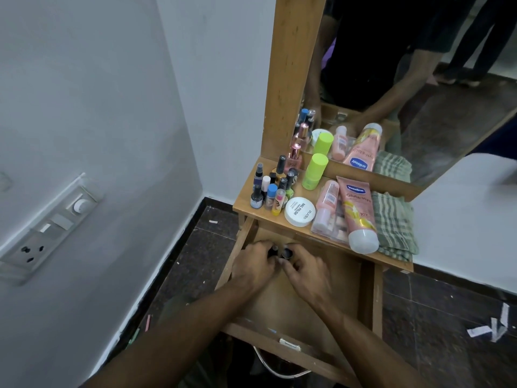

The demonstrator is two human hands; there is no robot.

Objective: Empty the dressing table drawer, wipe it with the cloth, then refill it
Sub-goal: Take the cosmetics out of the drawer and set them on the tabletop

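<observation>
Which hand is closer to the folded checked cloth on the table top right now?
Right. The right hand is in the open drawer, below and to the left of the cloth. The left hand sits beside it, further left, so further from the cloth.

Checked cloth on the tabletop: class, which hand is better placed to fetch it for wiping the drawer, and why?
Probably the right hand. The checked cloth lies at the tabletop's right end, on that hand's side; the left hand would have to cross over. Both hands are on small dark items in the drawer.

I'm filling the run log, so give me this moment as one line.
stage: emptying | drawer: open | left hand, right hand: on small dark items at back | cloth: folded on tabletop, untouched
</observation>
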